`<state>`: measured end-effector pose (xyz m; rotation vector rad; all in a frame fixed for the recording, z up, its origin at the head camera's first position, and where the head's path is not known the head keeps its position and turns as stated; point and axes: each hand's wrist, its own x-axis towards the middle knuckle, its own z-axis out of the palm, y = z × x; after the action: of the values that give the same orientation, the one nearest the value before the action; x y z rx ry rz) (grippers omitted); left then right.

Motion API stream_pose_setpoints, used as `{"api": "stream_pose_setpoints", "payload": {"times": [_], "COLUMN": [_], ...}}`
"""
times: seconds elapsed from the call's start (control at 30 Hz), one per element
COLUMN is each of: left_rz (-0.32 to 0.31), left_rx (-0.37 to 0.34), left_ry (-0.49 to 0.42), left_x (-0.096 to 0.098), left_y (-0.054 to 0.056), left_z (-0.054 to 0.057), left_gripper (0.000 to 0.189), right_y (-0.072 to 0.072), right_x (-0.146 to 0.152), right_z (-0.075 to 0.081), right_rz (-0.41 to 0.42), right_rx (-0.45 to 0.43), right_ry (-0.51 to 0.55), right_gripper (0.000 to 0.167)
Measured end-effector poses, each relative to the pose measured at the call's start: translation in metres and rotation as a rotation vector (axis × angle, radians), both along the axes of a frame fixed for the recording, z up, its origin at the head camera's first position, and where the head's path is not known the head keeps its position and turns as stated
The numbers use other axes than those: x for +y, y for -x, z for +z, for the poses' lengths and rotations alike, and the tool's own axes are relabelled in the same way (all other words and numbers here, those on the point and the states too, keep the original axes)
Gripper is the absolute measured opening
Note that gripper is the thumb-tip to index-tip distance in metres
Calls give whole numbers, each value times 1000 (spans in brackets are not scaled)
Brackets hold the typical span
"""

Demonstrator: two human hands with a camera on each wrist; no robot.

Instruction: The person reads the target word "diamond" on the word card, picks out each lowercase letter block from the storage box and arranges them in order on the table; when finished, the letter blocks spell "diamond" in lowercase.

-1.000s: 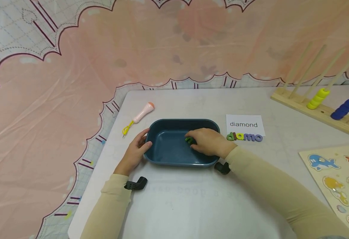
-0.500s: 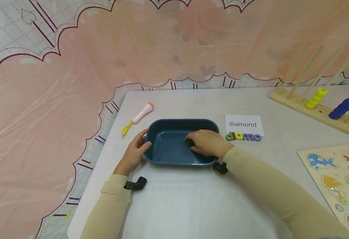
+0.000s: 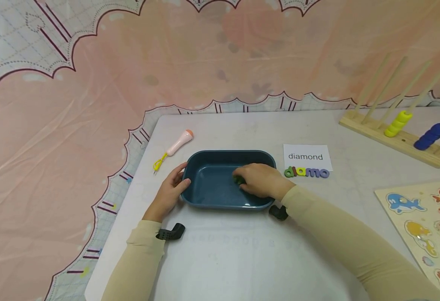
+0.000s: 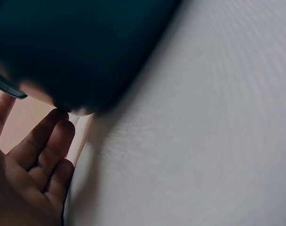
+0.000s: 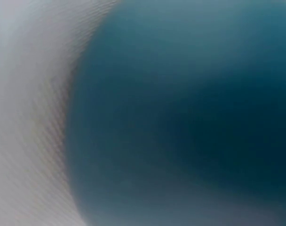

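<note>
A dark blue rectangular tray stands on the white table. My left hand grips its left end, thumb over the rim and fingers along the outer wall; the left wrist view shows fingertips against the tray's underside edge. Inside the right half of the tray, my right hand pinches a small green letter, mostly hidden by the fingers. The right wrist view holds only the blurred tray wall. Right of the tray, coloured letters spell "diamo" along the lower edge of a white card printed "diamond".
Behind the tray's left end lies a pink pen-like toy with a yellow loop. A wooden bead rack with yellow and blue beads stands at the back right. An animal puzzle board lies at the right edge.
The fingers of my right hand now cover more of the green letter. My left hand and the tray have kept their places.
</note>
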<state>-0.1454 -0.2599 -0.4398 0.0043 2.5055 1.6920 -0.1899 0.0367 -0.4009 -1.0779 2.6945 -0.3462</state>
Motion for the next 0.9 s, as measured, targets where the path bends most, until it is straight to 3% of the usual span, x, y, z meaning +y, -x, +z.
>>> {"api": "stream_pose_setpoints", "payload": {"times": [0.37,0.9], "left_rz": [7,6], "left_rx": [-10,-10], "left_ry": [6,28], "left_x": [0,-1], "left_y": [1,1], "left_z": [0,-2], "left_gripper": [59,58], "right_y": [-2,-3], "right_x": [0,0], "right_z": [0,-2], "right_rz": [51,36], "right_rx": [24,41], "right_ry": [-22,-9], "right_gripper": [34,30]}}
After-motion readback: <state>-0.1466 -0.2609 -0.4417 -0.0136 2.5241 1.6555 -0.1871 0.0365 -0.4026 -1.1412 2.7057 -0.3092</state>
